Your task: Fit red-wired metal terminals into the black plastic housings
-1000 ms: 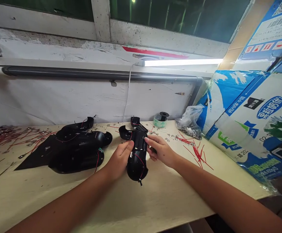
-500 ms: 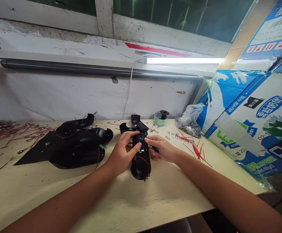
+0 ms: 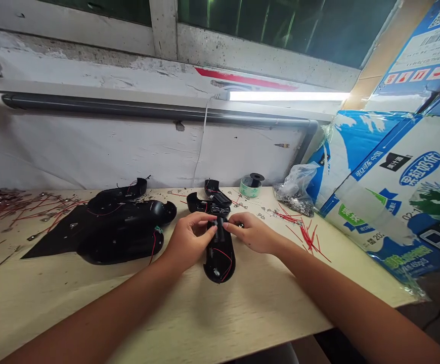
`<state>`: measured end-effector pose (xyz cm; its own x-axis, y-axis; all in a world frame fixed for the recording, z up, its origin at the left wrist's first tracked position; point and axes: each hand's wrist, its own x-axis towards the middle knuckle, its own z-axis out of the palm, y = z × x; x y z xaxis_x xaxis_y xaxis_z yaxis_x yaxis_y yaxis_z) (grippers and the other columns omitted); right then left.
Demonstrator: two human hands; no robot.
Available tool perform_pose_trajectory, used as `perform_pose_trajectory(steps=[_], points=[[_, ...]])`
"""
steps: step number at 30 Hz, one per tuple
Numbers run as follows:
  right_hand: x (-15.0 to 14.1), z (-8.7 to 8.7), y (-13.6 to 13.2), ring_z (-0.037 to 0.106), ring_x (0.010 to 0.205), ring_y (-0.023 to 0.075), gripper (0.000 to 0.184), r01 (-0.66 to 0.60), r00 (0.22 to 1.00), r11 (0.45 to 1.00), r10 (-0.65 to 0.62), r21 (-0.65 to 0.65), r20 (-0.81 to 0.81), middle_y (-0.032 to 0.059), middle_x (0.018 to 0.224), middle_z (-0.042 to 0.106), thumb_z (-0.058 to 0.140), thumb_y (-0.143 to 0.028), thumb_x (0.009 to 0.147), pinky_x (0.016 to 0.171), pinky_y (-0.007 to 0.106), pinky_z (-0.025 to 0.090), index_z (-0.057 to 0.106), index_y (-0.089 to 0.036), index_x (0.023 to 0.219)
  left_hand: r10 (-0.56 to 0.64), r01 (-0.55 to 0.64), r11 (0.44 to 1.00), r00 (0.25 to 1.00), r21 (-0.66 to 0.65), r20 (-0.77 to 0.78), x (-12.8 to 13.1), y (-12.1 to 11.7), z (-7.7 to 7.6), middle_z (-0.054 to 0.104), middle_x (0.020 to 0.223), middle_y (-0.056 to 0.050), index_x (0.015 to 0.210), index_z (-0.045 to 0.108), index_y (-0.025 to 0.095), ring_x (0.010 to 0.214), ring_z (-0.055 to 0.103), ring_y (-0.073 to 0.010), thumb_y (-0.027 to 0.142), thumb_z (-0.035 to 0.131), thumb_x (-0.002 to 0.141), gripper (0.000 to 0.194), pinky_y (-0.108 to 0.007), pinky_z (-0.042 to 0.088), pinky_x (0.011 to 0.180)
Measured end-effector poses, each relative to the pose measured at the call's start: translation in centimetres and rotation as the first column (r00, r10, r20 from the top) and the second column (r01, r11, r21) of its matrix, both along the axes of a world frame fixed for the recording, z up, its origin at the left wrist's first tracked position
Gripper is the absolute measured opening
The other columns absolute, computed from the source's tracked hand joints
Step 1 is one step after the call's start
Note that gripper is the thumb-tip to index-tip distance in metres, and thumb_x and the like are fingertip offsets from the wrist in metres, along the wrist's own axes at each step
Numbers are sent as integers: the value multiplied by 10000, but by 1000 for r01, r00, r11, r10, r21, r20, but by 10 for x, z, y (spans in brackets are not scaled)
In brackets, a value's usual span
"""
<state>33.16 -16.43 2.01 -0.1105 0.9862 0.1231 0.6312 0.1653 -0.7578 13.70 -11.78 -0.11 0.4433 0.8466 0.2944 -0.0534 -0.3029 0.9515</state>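
A long black plastic shell (image 3: 219, 260) with red wires inside lies on the table, its rounded end towards me. My left hand (image 3: 189, 240) and my right hand (image 3: 252, 232) come in from either side, their fingertips meeting on the shell's narrow upper part. A small dark piece between the fingers is partly hidden. Just beyond them lie two curved black plastic pieces (image 3: 198, 202) (image 3: 215, 192). Further left, larger black shells (image 3: 129, 237) rest on a black sheet (image 3: 53, 237).
Red wire cuttings (image 3: 309, 237) and small screws (image 3: 260, 216) litter the wooden table (image 3: 243, 308). A tape spool (image 3: 251, 185) and a plastic bag of metal parts (image 3: 295, 189) stand by the white wall. Large cardboard boxes (image 3: 394, 197) occupy the right.
The shell has gone from tilted in both hands to lying flat on the table. My hands have moved from its sides to its narrow upper part.
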Motion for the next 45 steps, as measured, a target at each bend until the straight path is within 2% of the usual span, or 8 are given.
perform_pose_trajectory(steps=[6, 10, 16, 19, 24, 31, 40, 45], points=[[2, 0, -2, 416, 531, 129, 378, -4, 992, 1000, 1, 26, 128, -25, 554, 497, 538, -453, 938, 516, 271, 286, 552, -192, 665, 27, -27, 1000, 998, -5, -57, -1, 0, 1, 746, 853, -66, 1018, 769, 155, 816, 715, -219, 347, 780, 751, 329, -374, 590, 809], [2, 3, -3, 505, 662, 151, 201, 73, 996, 989, -67, 128, -52, 4, 760, 588, 448, -298, 952, 624, 287, 375, 615, -191, 926, 21, -26, 997, 997, -66, -79, -1, 1, 2, 772, 905, -97, 961, 766, 138, 853, 729, -238, 365, 807, 720, 333, -396, 592, 844], [0, -2, -2, 497, 717, 148, 298, 57, 966, 988, -18, 143, -258, -9, 843, 540, 529, -343, 953, 670, 294, 424, 529, -229, 1228, -22, 16, 998, 995, -58, -102, -1, 2, 4, 778, 891, -86, 852, 752, 161, 827, 727, -230, 384, 794, 734, 255, -370, 596, 791], [-1, -7, 2, 527, 735, 144, 355, 65, 916, 986, 3, 155, -402, 5, 896, 574, 693, -398, 861, 682, 301, 446, 582, -218, 1145, -45, 40, 998, 991, -43, -125, -2, 1, 6, 773, 865, -77, 843, 748, 163, 805, 722, -220, 379, 771, 758, 233, -344, 587, 758], [-4, -9, 6, 509, 632, 125, 357, 18, 835, 996, 30, 83, -550, -27, 697, 571, 801, -474, 756, 623, 285, 429, 604, -186, 832, -77, 77, 997, 982, -8, -171, -2, -1, 7, 756, 829, -65, 824, 739, 163, 770, 697, -205, 392, 736, 798, 231, -314, 550, 713], [-9, 0, -5, 407, 573, 111, 415, -46, 974, 996, 63, 80, -220, -20, 664, 513, 526, -534, 968, 515, 246, 322, 597, -181, 762, -106, 129, 985, 976, 114, -191, -2, 1, 4, 694, 887, -70, 813, 744, 175, 848, 652, -198, 386, 708, 835, 215, -327, 528, 797], [-10, -5, -3, 344, 577, 108, 457, -81, 989, 996, 86, 48, -120, -40, 651, 429, 479, -574, 978, 512, 251, 268, 591, -175, 785, -127, 170, 971, 963, 167, -238, -3, 3, 4, 664, 972, -78, 751, 758, 196, 916, 632, -211, 337, 679, 838, 183, -355, 512, 857], [-6, -3, -4, 347, 593, 108, 445, -138, 985, 990, 136, -7, -102, -40, 661, 425, 507, -580, 967, 519, 250, 271, 606, -169, 827, -168, 211, 970, 942, 122, -291, -4, 5, 3, 651, 1032, -76, 840, 770, 196, 971, 623, -208, 350, 651, 865, 196, -369, 477, 923]])
